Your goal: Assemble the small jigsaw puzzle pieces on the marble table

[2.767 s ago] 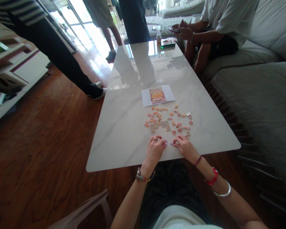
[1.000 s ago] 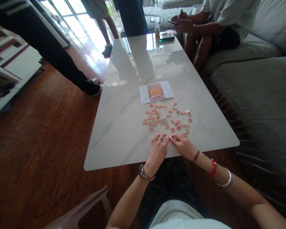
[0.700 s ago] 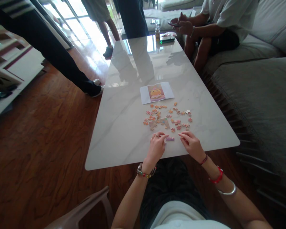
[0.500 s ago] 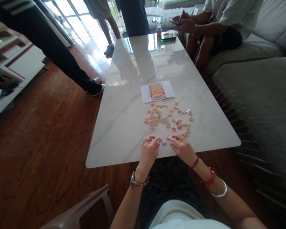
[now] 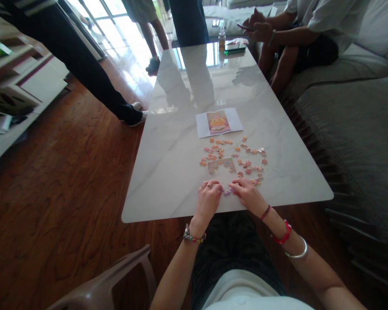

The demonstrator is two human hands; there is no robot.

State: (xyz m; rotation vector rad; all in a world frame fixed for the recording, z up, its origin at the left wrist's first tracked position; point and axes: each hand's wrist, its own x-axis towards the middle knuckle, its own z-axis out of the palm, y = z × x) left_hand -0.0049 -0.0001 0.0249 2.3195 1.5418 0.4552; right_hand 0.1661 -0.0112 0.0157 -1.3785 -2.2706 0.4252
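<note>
My left hand (image 5: 208, 199) and my right hand (image 5: 249, 196) rest on the near edge of a white marble table (image 5: 168, 163), fingertips pinched together on small purple puzzle pieces (image 5: 227, 192) between them. Beyond the hands lie several loose orange and pink puzzle pieces (image 5: 245, 163) and a small joined patch (image 5: 222, 164). A printed reference picture (image 5: 219, 122) of a yellow figure lies farther back.
A person sits on the grey sofa (image 5: 352, 120) at the far right holding a phone (image 5: 245, 26). Other people's legs (image 5: 90, 73) stand on the wooden floor at left and at the table's far end, by a bottle (image 5: 221, 41). A chair arm (image 5: 106, 280) is at lower left.
My hands parted briefly, leaving a purple piece on the table, then came back together on the pieces. The view shifted slightly.
</note>
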